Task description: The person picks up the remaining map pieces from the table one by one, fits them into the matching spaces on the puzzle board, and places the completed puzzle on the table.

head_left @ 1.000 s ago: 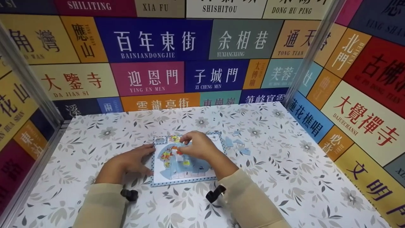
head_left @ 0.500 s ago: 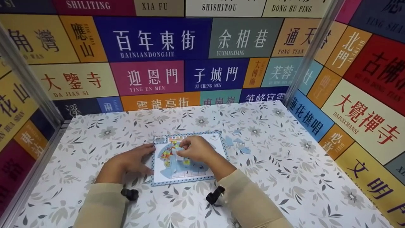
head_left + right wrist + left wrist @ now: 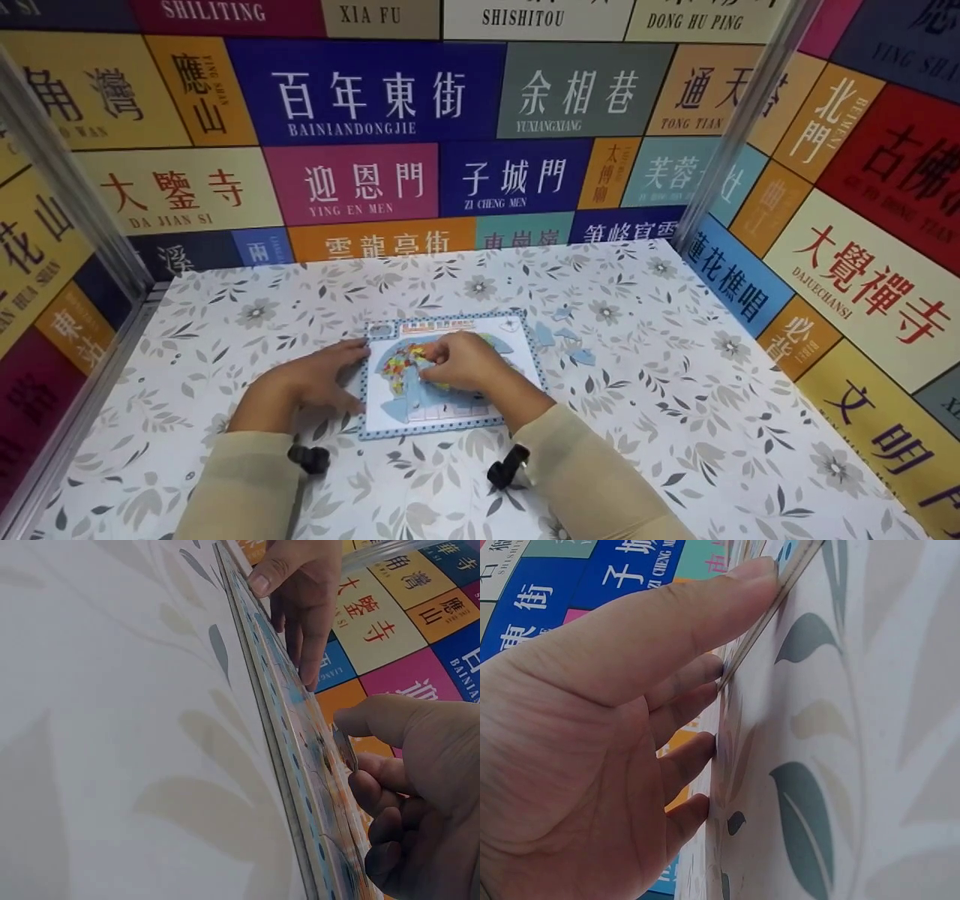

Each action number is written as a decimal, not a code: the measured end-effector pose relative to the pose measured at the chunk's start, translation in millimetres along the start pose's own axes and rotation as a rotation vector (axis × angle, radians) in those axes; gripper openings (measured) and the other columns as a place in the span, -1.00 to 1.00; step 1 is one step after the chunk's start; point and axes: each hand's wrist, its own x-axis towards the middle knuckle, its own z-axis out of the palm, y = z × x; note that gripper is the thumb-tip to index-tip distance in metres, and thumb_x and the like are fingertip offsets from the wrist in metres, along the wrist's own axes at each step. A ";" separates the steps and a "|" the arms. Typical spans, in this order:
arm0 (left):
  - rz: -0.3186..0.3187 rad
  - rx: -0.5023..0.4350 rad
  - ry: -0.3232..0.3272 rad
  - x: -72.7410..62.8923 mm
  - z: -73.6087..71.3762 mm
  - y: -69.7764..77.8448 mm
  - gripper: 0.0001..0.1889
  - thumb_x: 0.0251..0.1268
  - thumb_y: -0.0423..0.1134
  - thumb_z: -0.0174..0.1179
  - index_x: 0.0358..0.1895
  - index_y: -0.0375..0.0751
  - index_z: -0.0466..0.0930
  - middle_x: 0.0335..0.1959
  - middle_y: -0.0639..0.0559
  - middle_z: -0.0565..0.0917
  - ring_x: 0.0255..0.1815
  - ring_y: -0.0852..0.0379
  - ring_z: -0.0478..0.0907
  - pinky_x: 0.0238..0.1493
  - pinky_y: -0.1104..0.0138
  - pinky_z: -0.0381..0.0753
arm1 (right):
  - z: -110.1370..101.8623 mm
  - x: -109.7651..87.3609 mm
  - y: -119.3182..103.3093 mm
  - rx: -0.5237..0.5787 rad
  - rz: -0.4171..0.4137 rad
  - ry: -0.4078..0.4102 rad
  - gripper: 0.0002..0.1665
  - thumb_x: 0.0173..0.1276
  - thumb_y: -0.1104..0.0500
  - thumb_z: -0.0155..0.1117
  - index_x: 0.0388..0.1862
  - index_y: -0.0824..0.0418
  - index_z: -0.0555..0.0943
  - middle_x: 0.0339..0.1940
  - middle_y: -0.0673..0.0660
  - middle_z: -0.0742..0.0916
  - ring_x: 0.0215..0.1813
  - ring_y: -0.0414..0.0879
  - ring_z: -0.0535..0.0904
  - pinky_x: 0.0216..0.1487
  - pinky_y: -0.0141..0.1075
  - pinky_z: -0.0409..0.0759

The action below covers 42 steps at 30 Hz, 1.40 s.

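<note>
A jigsaw board (image 3: pixel 527 319) with a blue dotted border and a partly filled world map lies mid-table. Beside its left edge is my left hand (image 3: pixel 307 381), fingers extended; in the left wrist view its thumb (image 3: pixel 754 581) touches the board's side edge. My right hand (image 3: pixel 474 361) is over the middle of the map. Between its thumb and forefinger it pinches a thin puzzle piece (image 3: pixel 346 749), held edge-on in the right wrist view; its printed side is hidden there. Part of the map is covered by this hand.
Several loose light-blue puzzle pieces (image 3: pixel 579 356) lie right of the board. A floral cloth (image 3: pixel 667 442) covers the table. Panels with large lettering (image 3: pixel 367 90) stand around the back and both sides.
My right hand has shifted slightly toward the near side over the map, uncovering the printed title strip at the top. The left hand stays at the board's edge.
</note>
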 end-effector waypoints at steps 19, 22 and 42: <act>-0.026 -0.011 0.001 -1.6 0.4 2.6 0.13 0.09 0.05 0.65 0.73 0.12 0.19 0.83 0.04 -0.01 0.84 -0.28 -0.15 0.77 -0.31 -0.07 | 6.7 -1.1 0.5 -0.085 0.020 0.020 -0.68 0.22 -0.20 0.65 -0.21 -0.11 0.75 -0.23 -0.14 0.75 -0.18 -0.20 0.63 -0.04 -0.24 0.62; -0.040 -0.026 -0.001 -1.5 1.1 3.1 0.12 0.07 0.04 0.66 0.72 0.15 0.20 0.83 0.07 -0.01 0.84 -0.26 -0.16 0.77 -0.30 -0.06 | 6.9 -1.0 0.9 -0.095 0.005 0.024 -0.68 0.22 -0.20 0.65 -0.21 -0.10 0.76 -0.24 -0.14 0.75 -0.20 -0.20 0.61 -0.04 -0.23 0.60; -0.057 -0.051 -0.004 -2.7 -0.3 3.3 0.14 0.03 0.04 0.67 0.72 0.20 0.21 0.83 0.11 -0.02 0.84 -0.25 -0.17 0.77 -0.32 -0.08 | 7.0 0.0 0.3 -0.076 -0.010 0.017 -0.68 0.22 -0.17 0.66 -0.19 -0.09 0.76 -0.24 -0.13 0.74 -0.19 -0.18 0.62 -0.06 -0.24 0.59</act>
